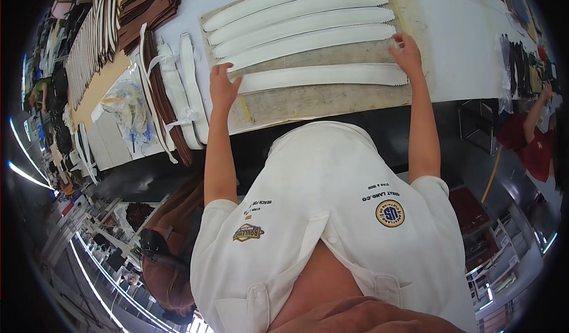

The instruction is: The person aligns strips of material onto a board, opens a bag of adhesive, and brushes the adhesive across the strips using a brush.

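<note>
Several long white strips (302,14) with jagged ends lie side by side on a worn board (308,100) on the table. One more white strip (320,77) lies nearer to me, apart from the others. My left hand (224,85) is at the left end of this nearest strip, its thumb and fingers apart. Above the strip's right end is my right hand (406,54), fingers curled close to the right end of the lowest strip of the group. Whether its fingertips pinch anything is too small to tell.
Left of the board stand bundled white strips (173,87) and brown strips (161,90), beside a clear plastic bag (133,110). Brown pieces (148,14) lie at the upper left. Dark items (519,63) are at the far right, near another person in red (536,146).
</note>
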`<control>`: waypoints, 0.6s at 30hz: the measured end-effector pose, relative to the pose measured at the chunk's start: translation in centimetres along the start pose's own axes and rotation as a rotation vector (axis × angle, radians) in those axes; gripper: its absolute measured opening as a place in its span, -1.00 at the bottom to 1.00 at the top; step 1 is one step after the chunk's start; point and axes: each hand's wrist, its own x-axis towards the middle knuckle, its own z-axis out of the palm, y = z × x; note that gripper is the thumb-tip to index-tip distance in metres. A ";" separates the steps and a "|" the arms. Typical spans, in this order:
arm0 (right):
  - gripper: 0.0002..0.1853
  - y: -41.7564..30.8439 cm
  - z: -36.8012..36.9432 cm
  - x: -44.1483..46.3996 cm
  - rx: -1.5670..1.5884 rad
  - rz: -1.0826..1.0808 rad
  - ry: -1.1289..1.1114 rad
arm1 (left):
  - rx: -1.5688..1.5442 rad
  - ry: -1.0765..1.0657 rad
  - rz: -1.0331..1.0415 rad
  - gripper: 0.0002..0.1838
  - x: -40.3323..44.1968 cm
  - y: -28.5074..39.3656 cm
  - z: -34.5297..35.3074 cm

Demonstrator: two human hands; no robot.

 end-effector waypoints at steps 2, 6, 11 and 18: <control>-0.48 0.6 0.4 -4.6 -0.161 -0.170 -0.074 | -0.011 -0.130 0.159 -0.42 -2.1 2.5 -0.7; -0.44 -0.6 0.0 -7.5 -0.310 -0.179 -0.127 | 0.188 -0.228 0.141 -0.45 -3.1 4.2 -1.5; -0.44 0.0 -0.3 -5.5 -0.414 -0.213 -0.214 | 0.116 -0.398 0.100 -0.50 -2.0 3.0 -0.9; -0.51 2.3 -2.0 -3.4 -0.348 -0.081 -0.498 | 0.024 -0.510 0.112 -0.57 -3.1 1.5 -1.6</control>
